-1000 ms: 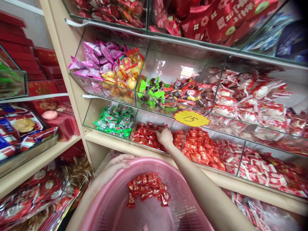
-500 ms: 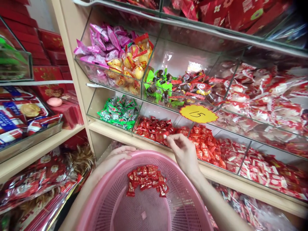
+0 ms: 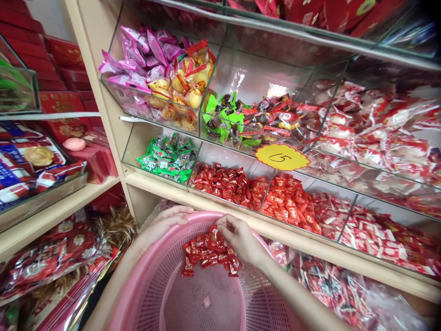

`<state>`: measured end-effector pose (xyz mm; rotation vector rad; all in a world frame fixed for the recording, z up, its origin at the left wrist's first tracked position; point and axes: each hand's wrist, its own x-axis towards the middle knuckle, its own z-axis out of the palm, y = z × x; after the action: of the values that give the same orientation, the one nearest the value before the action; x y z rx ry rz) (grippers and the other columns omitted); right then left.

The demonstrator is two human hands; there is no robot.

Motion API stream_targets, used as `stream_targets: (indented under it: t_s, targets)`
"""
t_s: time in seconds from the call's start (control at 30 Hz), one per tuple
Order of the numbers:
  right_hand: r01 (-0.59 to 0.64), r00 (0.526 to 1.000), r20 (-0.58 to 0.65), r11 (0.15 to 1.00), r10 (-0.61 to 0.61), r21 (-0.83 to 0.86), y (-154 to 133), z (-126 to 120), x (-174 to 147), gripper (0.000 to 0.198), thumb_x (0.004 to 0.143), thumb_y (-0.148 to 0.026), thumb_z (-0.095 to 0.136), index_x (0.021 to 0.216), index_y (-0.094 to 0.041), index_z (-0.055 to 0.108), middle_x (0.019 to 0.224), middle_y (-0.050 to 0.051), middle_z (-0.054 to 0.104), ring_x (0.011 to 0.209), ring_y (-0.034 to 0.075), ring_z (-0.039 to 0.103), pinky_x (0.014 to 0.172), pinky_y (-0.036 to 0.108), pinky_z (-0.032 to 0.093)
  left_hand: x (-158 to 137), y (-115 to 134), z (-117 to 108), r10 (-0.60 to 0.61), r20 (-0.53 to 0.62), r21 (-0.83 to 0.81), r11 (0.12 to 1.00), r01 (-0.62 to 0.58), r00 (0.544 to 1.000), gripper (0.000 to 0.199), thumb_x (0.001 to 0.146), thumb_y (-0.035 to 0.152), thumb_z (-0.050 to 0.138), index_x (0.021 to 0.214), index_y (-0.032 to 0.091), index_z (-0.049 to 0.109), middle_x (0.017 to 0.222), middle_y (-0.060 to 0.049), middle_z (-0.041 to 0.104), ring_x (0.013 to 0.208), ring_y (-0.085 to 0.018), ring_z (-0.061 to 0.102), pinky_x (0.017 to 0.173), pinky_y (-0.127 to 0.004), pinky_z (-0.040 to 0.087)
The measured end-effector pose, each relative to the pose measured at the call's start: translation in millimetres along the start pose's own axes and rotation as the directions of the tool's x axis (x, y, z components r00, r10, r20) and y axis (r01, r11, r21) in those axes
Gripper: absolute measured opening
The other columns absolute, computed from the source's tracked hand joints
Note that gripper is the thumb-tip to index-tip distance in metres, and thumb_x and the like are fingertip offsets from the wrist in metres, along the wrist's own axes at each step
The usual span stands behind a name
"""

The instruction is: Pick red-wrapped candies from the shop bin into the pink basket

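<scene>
A pink plastic basket (image 3: 268, 301) with perforated walls is in front of me, and a pile of red-wrapped candies (image 3: 203, 257) lies at its far side. My left hand (image 3: 167, 220) grips the basket's rim at the far left, fingers curved over the edge. Above the pile, inside the far right rim, my right hand (image 3: 237, 234) pinches a red-wrapped candy (image 3: 214, 232) between thumb and fingers. Just beyond the basket is the shelf compartment of matching dark red candies (image 3: 223, 181).
Green-wrapped candies (image 3: 168, 158) and brighter red packets (image 3: 289, 202) fill neighbouring compartments. A wooden shelf edge (image 3: 206, 202) runs behind the basket. Overhead, glass bins hold purple packets (image 3: 151, 50) and a yellow "15" tag (image 3: 282, 157). A wooden upright (image 3: 93, 69) stands left.
My right hand has moved from the dark red candy compartment down and left into the basket, carrying a red-wrapped candy. My left hand stays on the rim.
</scene>
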<state>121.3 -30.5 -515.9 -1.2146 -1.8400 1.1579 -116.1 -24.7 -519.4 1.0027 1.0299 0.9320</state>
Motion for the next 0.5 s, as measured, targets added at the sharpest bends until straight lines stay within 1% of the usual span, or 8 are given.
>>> stream_targets:
  t_s: [0.13,0.23,0.3,0.4,0.5]
  targets:
    - [0.058,0.998,0.042,0.984,-0.052,-0.17,1.5,3.1,9.6,0.017,0.087,-0.033,0.045,0.083,-0.021,0.056,0.063,-0.004,0.05,0.053,0.01,0.044,0.05,0.02,0.035,-0.9,0.5,-0.5,0.0,-0.014,0.045,0.999,0.0,1.0,0.037,0.065,0.021,0.064,0.102,0.016,0.061,0.109,-0.005,0.064,0.095,-0.018,0.059,0.083,-0.025,0.042]
    - [0.095,0.995,0.056,0.954,-0.083,-0.286,0.1,3.7,13.7,0.017,0.087,-0.028,0.043,0.084,-0.021,0.058,0.06,-0.004,0.052,0.051,0.01,0.044,0.05,0.02,0.034,-1.0,-0.5,-1.2,-0.004,-0.007,0.023,1.0,0.004,1.0,0.039,0.066,0.022,0.064,0.104,0.016,0.061,0.106,-0.005,0.066,0.092,-0.019,0.06,0.084,-0.027,0.043]
    - [0.114,0.993,0.052,0.924,-0.102,-0.366,-2.2,4.4,14.1,0.017,0.087,-0.024,0.042,0.084,-0.021,0.059,0.06,-0.003,0.054,0.051,0.011,0.046,0.053,0.021,0.035,-0.8,-1.7,-2.1,-0.001,0.01,0.015,1.0,0.001,1.0,0.039,0.067,0.023,0.064,0.106,0.016,0.06,0.108,-0.006,0.065,0.095,-0.02,0.061,0.086,-0.029,0.043]
    - [0.113,0.993,0.023,0.857,-0.118,-0.502,-6.7,7.6,11.0,0.018,0.087,-0.02,0.044,0.084,-0.021,0.062,0.069,0.0,0.062,0.062,0.014,0.054,0.062,0.023,0.038,0.0,-3.2,-3.0,0.0,0.023,0.007,1.0,0.0,1.0,0.038,0.068,0.022,0.064,0.106,0.017,0.061,0.111,-0.006,0.065,0.099,-0.02,0.06,0.087,-0.029,0.042]
    - [0.068,0.996,-0.008,0.797,-0.09,-0.6,-10.0,13.1,6.4,0.018,0.087,-0.02,0.045,0.089,-0.021,0.062,0.082,0.004,0.066,0.074,0.016,0.059,0.066,0.024,0.039,0.5,-3.2,-2.6,-0.006,0.013,-0.027,1.0,0.007,1.0,0.037,0.066,0.021,0.065,0.103,0.017,0.061,0.105,-0.004,0.066,0.094,-0.018,0.06,0.084,-0.027,0.043]
